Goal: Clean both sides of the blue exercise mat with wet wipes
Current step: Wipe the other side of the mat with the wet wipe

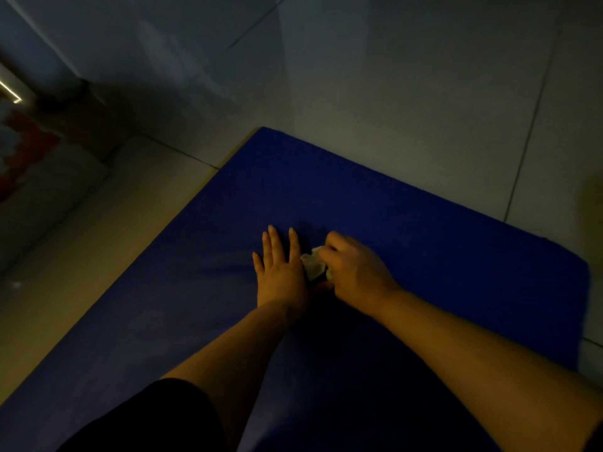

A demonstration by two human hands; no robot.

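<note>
— What lies where on the floor?

— A blue foam exercise mat [408, 223] lies flat on the pale tiled floor [391, 76], one corner pointing away from the camera. A person's left hand [280, 272] rests on the mat near its middle, and the right hand [355, 272] sits just beside it to the right.

— And between the hands?

— A crumpled white wet wipe [313, 265], held in the right hand against the mat (touching the left hand's edge). A wall [49, 44] stands behind, far left.
</note>
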